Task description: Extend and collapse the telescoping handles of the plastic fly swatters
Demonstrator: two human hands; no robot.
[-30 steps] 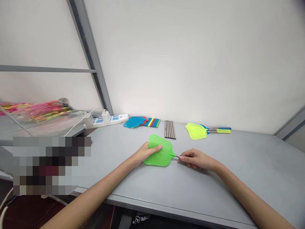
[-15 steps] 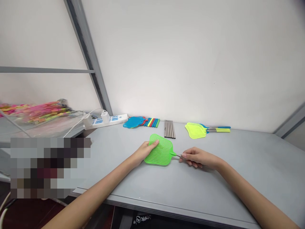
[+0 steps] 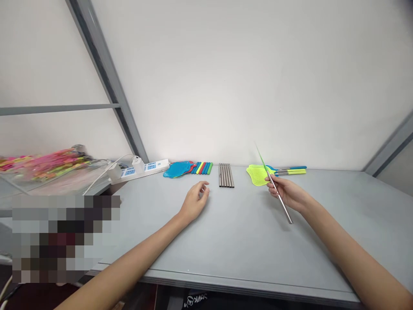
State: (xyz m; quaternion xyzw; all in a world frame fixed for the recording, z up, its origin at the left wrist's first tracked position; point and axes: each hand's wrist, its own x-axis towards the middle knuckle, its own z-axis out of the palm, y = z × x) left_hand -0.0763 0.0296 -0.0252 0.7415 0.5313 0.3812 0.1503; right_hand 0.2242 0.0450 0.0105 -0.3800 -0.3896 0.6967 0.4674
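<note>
My right hand grips the metal rod of a green fly swatter, raised above the table with its head seen edge-on. The rod's lower end has no coloured grip on it. My left hand is empty, fingers loosely curved and apart, over the table. Close to it lie coloured handle grips in a row and a stack of swatter heads, blue on top. Several metal rods lie side by side between my hands. Behind my right hand rest fly swatters with yellow and blue parts.
A white power strip with plugs and cables stands at the table's back left. Further left, a side surface holds a heap of colourful items in clear plastic. A grey metal post rises by the wall. A blurred-out patch covers the lower left.
My left hand has let go of the green swatter head and drawn slightly back left. My right hand has lifted the swatter up and right, turning its head edge-on.
</note>
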